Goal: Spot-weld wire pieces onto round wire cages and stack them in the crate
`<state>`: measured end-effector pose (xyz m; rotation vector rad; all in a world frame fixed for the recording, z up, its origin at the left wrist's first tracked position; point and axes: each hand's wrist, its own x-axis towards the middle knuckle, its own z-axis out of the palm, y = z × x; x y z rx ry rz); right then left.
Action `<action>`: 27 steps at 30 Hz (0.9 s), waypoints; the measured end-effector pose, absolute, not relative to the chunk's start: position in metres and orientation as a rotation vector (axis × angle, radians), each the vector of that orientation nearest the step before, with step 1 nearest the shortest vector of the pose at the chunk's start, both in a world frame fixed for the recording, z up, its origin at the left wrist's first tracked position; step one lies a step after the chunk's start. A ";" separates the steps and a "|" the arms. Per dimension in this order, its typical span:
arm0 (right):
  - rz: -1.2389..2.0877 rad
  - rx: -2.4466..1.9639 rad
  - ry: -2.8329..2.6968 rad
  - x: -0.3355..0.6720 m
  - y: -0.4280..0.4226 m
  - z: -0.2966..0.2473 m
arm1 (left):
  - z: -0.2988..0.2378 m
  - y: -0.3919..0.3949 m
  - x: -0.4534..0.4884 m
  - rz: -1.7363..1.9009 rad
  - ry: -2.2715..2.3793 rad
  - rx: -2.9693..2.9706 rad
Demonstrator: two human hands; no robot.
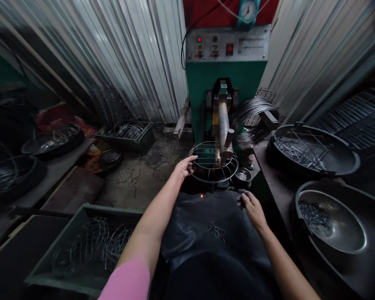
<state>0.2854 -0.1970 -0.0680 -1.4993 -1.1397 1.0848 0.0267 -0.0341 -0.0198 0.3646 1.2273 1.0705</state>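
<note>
My left hand [185, 166] grips the left rim of a round wire rack [211, 181], its fingers closed on the wire. The rack is made of two rings joined by short wires, with straight bars across. It sits at the electrode arm [224, 125] of a green spot welding machine [196, 91]. My right hand [252, 209] is apart from the rack, lower and to the right, above my dark apron [187, 250]. Its thumb and fingertips are pinched together on something too small or dark to name. Short bent wire pieces [216, 231] lie on the apron.
A green crate [84, 208] of wire parts stands at left. Dark pans [356, 160] and a metal bowl [361, 233] hold small wire pieces at right. A wire coil [256, 114] hangs beside the machine. A spark [201, 196] glows above the apron.
</note>
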 end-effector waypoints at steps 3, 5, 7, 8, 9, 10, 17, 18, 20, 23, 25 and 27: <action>1.042 -1.285 -1.198 0.251 -0.177 -0.029 | -0.020 -0.048 0.031 1.198 1.269 0.353; 1.021 -1.220 -1.286 0.232 -0.162 -0.016 | -0.019 -0.056 0.034 1.283 1.299 0.349; 1.008 -1.243 -1.385 0.220 -0.151 -0.013 | -0.016 -0.062 0.036 1.343 1.299 0.373; 1.007 -1.273 -1.427 0.216 -0.146 -0.015 | -0.015 -0.064 0.038 1.368 1.292 0.394; 1.009 -1.304 -1.461 0.215 -0.143 -0.017 | -0.013 -0.066 0.039 1.390 1.285 0.417; 1.013 -1.329 -1.482 0.214 -0.141 -0.019 | -0.012 -0.068 0.041 1.410 1.281 0.438; 1.036 -1.350 -1.433 0.220 -0.143 -0.021 | -0.007 -0.075 0.055 1.450 1.274 0.462; 1.037 -1.350 -1.419 0.221 -0.143 -0.021 | -0.008 -0.075 0.057 1.448 1.278 0.446; 1.042 -1.351 -1.396 0.221 -0.143 -0.021 | -0.009 -0.075 0.058 1.438 1.288 0.429; 1.056 -1.346 -1.377 0.222 -0.142 -0.023 | -0.013 -0.073 0.058 1.423 1.306 0.419; 1.063 -1.338 -1.368 0.223 -0.140 -0.025 | -0.014 -0.072 0.057 1.423 1.310 0.415; 1.077 -1.326 -1.361 0.224 -0.138 -0.026 | -0.013 -0.071 0.056 1.426 1.302 0.423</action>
